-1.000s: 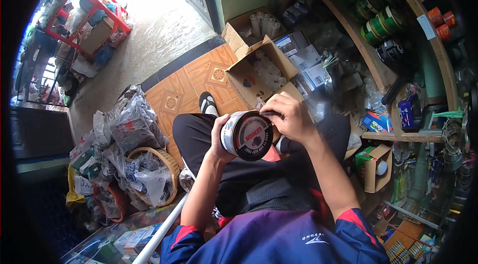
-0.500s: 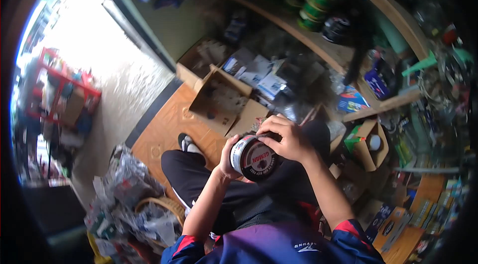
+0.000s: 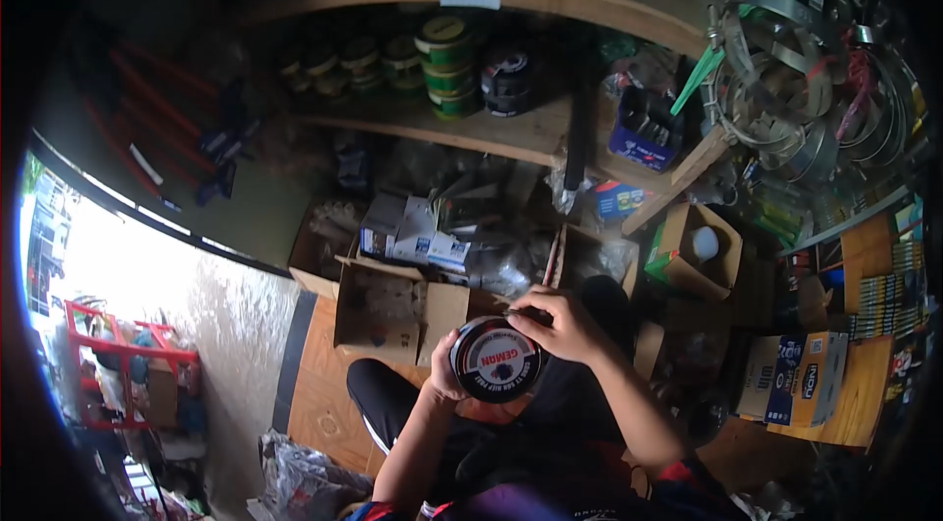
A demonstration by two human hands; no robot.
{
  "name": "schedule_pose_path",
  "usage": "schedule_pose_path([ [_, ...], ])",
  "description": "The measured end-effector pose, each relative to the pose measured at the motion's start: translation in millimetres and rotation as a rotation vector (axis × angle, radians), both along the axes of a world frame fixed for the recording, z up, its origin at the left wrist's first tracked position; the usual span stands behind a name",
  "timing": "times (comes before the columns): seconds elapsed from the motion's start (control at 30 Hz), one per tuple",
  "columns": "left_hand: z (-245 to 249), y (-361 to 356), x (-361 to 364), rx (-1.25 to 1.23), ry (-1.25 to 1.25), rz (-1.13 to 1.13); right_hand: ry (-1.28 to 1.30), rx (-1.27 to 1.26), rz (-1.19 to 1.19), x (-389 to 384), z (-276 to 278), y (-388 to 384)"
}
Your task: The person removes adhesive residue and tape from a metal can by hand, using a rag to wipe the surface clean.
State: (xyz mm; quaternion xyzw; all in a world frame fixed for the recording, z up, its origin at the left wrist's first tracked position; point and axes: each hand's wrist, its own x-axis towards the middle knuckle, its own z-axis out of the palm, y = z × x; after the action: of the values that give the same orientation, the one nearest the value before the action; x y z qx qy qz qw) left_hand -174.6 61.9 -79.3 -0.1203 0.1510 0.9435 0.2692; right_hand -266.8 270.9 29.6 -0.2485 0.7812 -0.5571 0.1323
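Observation:
A round can [image 3: 498,361] with a black lid, marked GEMAN in red and white, is held tilted above my lap, its lid facing me. My left hand [image 3: 447,366] wraps round the can's left side, closed on it. At the can's upper right rim is my right hand [image 3: 553,323], its thumb and fingers bent together in a pinch. Something small and dark shows at those fingertips, too little to name.
Open cardboard boxes [image 3: 378,310] stand on the floor ahead. Above them a wooden shelf [image 3: 432,133] bears green tins [image 3: 449,69] and dark cans [image 3: 506,84]. Metal hose clamps [image 3: 786,79] hang at upper right. Plastic bags [image 3: 305,477] lie at lower left.
My view has swung to the right and up, bringing more of the shelves into sight. Both hands stay at the can, its lid now turned more squarely to me.

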Motion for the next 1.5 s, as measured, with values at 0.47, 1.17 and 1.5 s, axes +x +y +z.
schedule_pose_path([
  [0.47, 61, 34, -87, -0.229, 0.013, -0.396, -0.51, -0.451, -0.483, 34, -65, 28],
  [1.17, 53, 77, -27, -0.746, 0.233, 0.045, -0.361, -0.435, -0.833, 47, -57, 36],
  [1.5, 43, 53, -31, -0.772, 0.33, -0.155, -0.666, -0.648, -0.792, 65, -59, 54],
])
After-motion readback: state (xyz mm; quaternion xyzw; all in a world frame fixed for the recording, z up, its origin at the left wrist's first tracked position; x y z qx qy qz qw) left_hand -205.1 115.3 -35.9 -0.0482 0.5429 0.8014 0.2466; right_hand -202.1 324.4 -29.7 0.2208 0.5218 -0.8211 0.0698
